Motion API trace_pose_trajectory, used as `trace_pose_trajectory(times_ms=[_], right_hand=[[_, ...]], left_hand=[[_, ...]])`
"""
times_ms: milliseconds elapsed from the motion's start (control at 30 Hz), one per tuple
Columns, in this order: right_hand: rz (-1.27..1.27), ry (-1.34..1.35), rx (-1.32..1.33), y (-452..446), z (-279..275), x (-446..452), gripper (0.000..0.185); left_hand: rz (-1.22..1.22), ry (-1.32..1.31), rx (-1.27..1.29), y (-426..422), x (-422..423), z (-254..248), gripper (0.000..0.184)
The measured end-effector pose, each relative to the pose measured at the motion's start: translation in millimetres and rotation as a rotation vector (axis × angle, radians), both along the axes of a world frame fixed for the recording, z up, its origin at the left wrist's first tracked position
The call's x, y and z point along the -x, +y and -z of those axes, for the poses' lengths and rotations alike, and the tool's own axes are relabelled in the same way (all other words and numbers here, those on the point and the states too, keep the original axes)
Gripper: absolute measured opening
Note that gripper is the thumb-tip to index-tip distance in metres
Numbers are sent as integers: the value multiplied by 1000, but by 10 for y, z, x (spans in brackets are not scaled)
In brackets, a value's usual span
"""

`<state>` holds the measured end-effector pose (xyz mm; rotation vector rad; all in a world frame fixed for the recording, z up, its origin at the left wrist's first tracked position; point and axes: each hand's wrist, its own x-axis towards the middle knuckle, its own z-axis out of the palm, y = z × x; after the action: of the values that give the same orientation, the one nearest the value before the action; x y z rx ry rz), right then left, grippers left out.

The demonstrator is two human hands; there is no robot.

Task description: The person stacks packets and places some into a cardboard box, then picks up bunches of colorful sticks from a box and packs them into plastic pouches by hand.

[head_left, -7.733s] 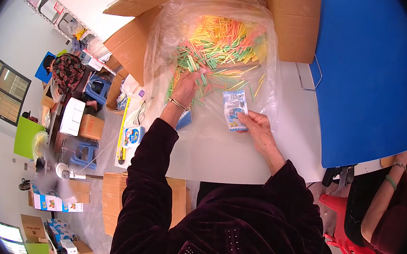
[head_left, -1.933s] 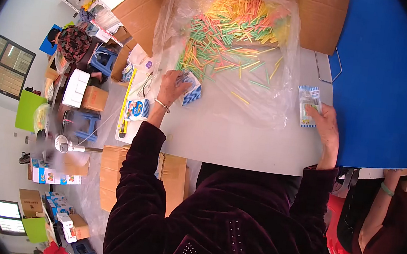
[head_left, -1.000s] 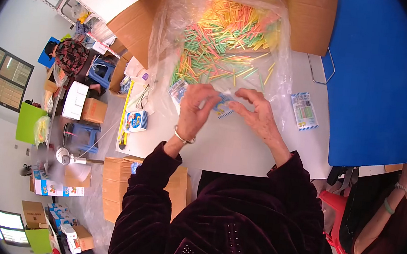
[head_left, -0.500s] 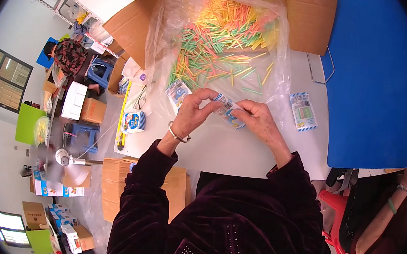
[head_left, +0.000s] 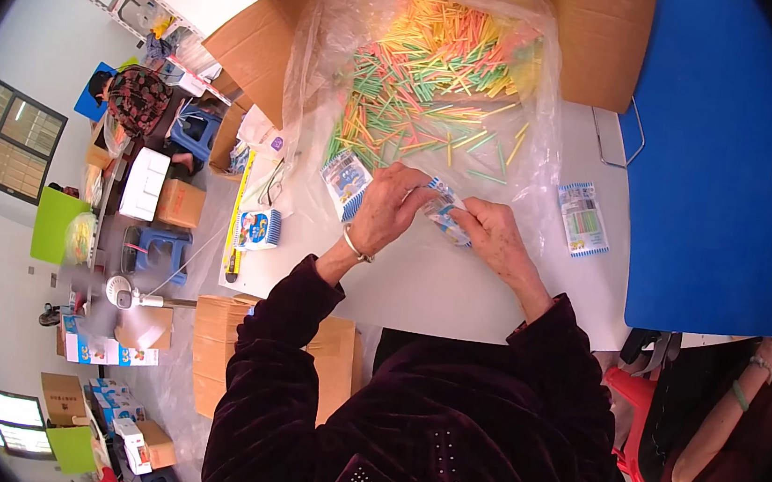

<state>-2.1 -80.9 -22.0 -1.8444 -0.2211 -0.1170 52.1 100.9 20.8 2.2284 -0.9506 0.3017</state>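
Both hands hold a small blue-and-white printed plastic packet [head_left: 446, 213] above the grey-white table [head_left: 418, 291]. My left hand [head_left: 387, 209] pinches its upper left end, and my right hand [head_left: 497, 241] grips the lower right side between thumb and fingers. Whether anything is inside this packet I cannot tell. Just left of my left hand lies another printed packet [head_left: 345, 183]. To the right, a packet [head_left: 582, 220] shows coloured sticks through its clear window. Beyond my hands, many thin yellow, green and pink sticks [head_left: 442, 68] lie on clear plastic sheeting [head_left: 531, 162] by an open cardboard box [head_left: 600, 42].
A stack of printed packets [head_left: 257, 228] stands at the table's left, near a yellow ruler-like strip [head_left: 239, 216] and glasses [head_left: 273, 182]. A blue board [head_left: 721, 182] is on the right. A co-worker's arm [head_left: 720, 417] shows at lower right; another person [head_left: 133, 100] sits far left.
The packet has turned a little in my hands, and my left fingers now cover more of its upper end. The whole view has shifted slightly.
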Motion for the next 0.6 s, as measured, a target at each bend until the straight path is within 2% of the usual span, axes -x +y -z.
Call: trace_pose_trajectory(times_ms=[67,133,233,300,333,400,433,500,533,600], right_hand=[[-2,17,22,0,79,-21,25],[-4,-15,18,-13,118,-36,25],[-4,-41,21,-24,165,-47,25],[-1,-40,19,-7,164,-55,25],[0,-29,10,-4,152,-54,25],[6,-19,2,-3,169,-58,25],[8,-42,0,3,214,-72,25],[13,-66,-2,-6,225,-74,25],[9,-55,-7,-10,205,-70,25],[6,-45,-14,-18,175,-62,25]], left_hand=[[44,89,-17,38,-123,18,12],[74,-22,57,177,-400,128,12],[-9,-380,-267,449,-908,-72,10],[-143,-328,-428,748,-1292,54,16],[-140,-331,-431,852,-1425,121,16],[-410,-67,-676,928,-1565,172,31],[-407,-69,-674,904,-1574,190,31],[-557,-57,-768,802,-1539,239,47],[-556,-59,-767,748,-1506,245,47],[-635,-84,-770,661,-1468,270,58]])
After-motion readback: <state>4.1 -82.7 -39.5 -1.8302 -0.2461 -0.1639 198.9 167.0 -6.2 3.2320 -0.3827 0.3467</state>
